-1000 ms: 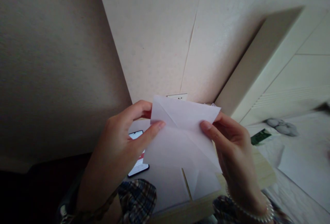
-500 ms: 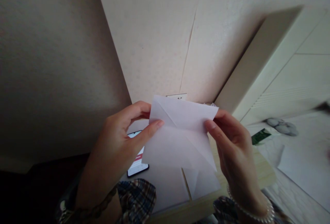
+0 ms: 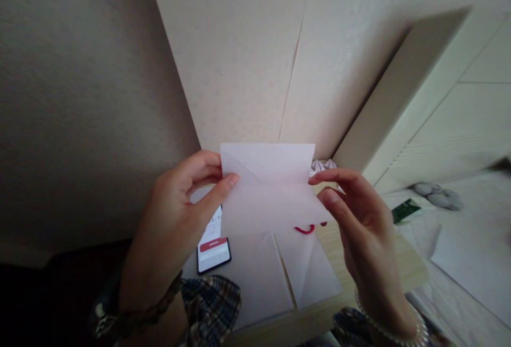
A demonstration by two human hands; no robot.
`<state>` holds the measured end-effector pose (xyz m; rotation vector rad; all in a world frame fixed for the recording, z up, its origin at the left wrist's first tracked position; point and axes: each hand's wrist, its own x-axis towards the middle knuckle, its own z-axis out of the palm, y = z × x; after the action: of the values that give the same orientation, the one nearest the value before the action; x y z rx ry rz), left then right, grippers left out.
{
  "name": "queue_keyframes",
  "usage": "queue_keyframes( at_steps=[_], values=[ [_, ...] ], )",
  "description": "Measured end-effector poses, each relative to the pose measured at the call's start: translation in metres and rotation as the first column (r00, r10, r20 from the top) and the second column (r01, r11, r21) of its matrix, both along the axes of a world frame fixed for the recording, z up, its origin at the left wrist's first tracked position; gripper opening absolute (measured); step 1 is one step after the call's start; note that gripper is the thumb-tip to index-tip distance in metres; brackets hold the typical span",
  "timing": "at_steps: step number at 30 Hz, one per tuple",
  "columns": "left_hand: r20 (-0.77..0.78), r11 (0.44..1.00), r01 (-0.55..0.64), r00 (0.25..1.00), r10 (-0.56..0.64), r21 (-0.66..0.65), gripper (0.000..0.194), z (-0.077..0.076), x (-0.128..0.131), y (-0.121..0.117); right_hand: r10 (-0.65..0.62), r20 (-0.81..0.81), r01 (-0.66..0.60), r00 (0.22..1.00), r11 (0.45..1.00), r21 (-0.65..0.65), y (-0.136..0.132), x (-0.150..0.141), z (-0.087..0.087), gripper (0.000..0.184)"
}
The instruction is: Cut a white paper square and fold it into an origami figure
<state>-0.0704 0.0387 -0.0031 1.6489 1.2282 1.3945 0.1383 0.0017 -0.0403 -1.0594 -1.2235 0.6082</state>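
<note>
A square of white paper (image 3: 271,198) with crease lines is held up in front of me, a fold running across its middle. My left hand (image 3: 195,187) pinches its left edge, thumb in front and fingers behind. At the right edge, my right hand (image 3: 355,214) has its thumb and index finger apart; the index fingertip meets the paper's edge, without a visible grip. Beneath lie more white paper sheets (image 3: 259,288), including a creased piece (image 3: 311,272) to the right, on a light wooden tabletop (image 3: 399,256).
A phone (image 3: 214,254) with a lit screen lies by my left wrist. Behind the paper are small folded paper shapes (image 3: 329,165) and a red curved object (image 3: 305,229). To the right, a green packet (image 3: 406,211), grey item (image 3: 437,196) and white sheet (image 3: 475,267) rest on a pale cover.
The paper has shifted slightly left and its lower half has tipped up, baring the red object and folded shapes. My right thumb and index finger have parted from their pinch.
</note>
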Motion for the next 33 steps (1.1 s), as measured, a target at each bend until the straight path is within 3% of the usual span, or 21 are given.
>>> queue_keyframes(
  at_steps=[11,17,21,27,33],
  values=[
    [-0.019,0.991,0.121,0.992,-0.122,-0.061,0.007,0.0,0.003,0.001,0.043,-0.131,-0.047,0.99,0.999,-0.025,0.0,-0.003,0.007,0.021],
    [-0.046,0.998,0.066,0.997,-0.066,-0.01,0.007,0.0,0.006,0.0,-0.005,-0.174,0.014,0.985,0.999,0.049,0.001,-0.006,0.007,0.023],
    [-0.024,1.0,0.025,0.999,-0.025,0.007,0.025,-0.002,0.011,-0.001,0.033,-0.179,-0.014,0.983,0.994,0.106,0.002,-0.009,0.006,0.026],
    [-0.02,0.991,0.015,1.0,-0.012,0.132,0.041,-0.006,0.019,-0.006,0.041,-0.202,-0.015,0.978,0.992,0.128,0.003,-0.012,0.007,0.027],
    [-0.205,0.946,0.079,0.979,-0.013,0.313,0.021,-0.004,0.02,-0.008,0.009,-0.189,0.009,0.982,0.996,0.094,0.001,-0.012,0.012,0.026]
  ],
)
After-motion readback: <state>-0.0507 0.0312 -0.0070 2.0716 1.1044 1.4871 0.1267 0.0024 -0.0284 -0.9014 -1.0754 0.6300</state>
